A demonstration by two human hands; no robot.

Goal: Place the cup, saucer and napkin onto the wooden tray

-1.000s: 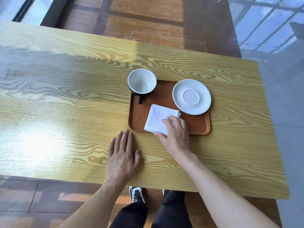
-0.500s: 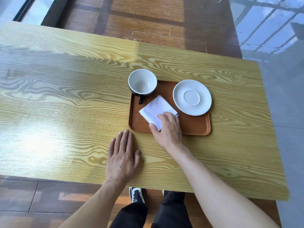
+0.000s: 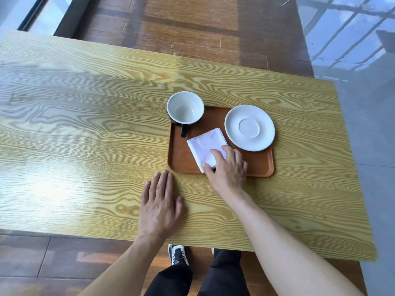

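A brown wooden tray [image 3: 181, 159] lies on the yellow-grained table. At its far left corner stands a cup [image 3: 185, 108], black outside and white inside, its handle pointing toward me. A white saucer [image 3: 249, 127] rests on the tray's far right part, its rim reaching past the tray's edge. A folded white napkin [image 3: 205, 145] lies turned at an angle in the tray's middle. My right hand [image 3: 227, 169] pinches the napkin's near corner between thumb and fingers. My left hand [image 3: 159, 205] lies flat on the table just in front of the tray, fingers apart.
The table [image 3: 85, 146] stretches wide to the left with a bright glare patch. Its near edge runs just behind my left wrist, its right edge a little past the tray. Wooden floor and a glossy grey floor surround it; my legs and a shoe [image 3: 177, 254] show below.
My right hand has slid the napkin farther onto the tray and turned it to a diagonal. My left hand, the cup and the saucer have stayed put.
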